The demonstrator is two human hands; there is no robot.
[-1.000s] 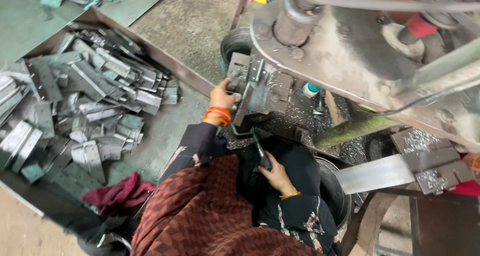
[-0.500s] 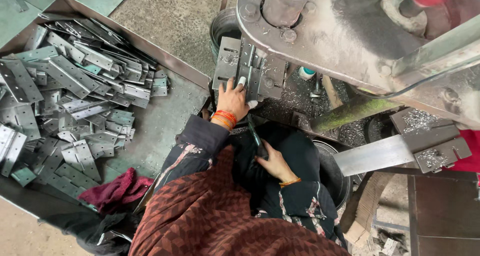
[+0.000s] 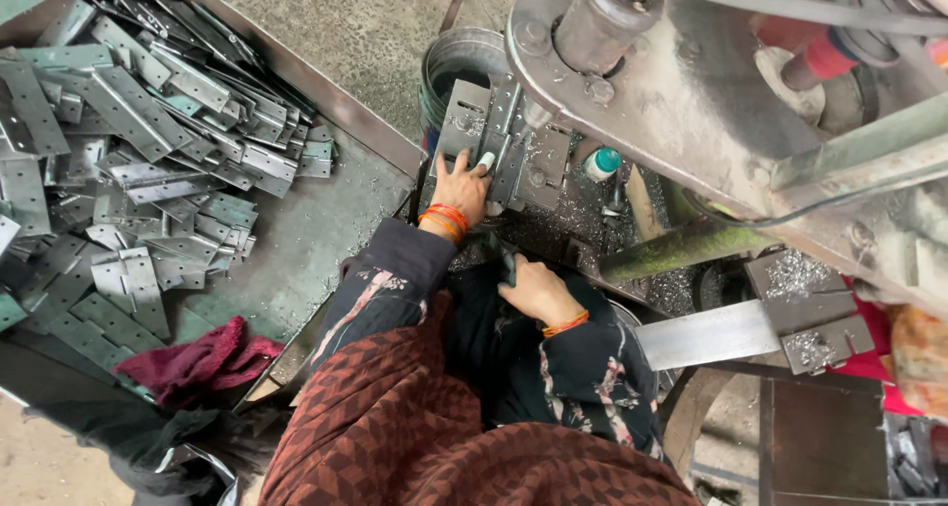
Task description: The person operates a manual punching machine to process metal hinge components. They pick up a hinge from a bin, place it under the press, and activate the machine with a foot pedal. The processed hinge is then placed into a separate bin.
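My left hand (image 3: pixel 461 184), with orange bangles at the wrist, presses flat on a grey metal hinge plate (image 3: pixel 464 121) lying on the bed of a press machine (image 3: pixel 691 91). A fingertip wears a white cover. My right hand (image 3: pixel 533 289) rests low on my lap, closed around a dark thin tool (image 3: pixel 506 261) whose end sticks up toward the machine bed. My dark sleeves and a maroon patterned shawl (image 3: pixel 395 417) fill the bottom of the view.
A large metal tray (image 3: pixel 296 249) at the left holds a heap of several grey hinge plates (image 3: pixel 128 160). A maroon cloth (image 3: pixel 197 360) lies at its near edge. A round metal bucket (image 3: pixel 464 57) stands behind the bed. Metal shavings (image 3: pixel 632 239) cover the bed; a steel bar (image 3: pixel 711 333) juts right.
The view has shifted so the machine bed sits higher in frame. My left hand stays on the hinge plate; my right hand has stayed low on my lap with the tool.
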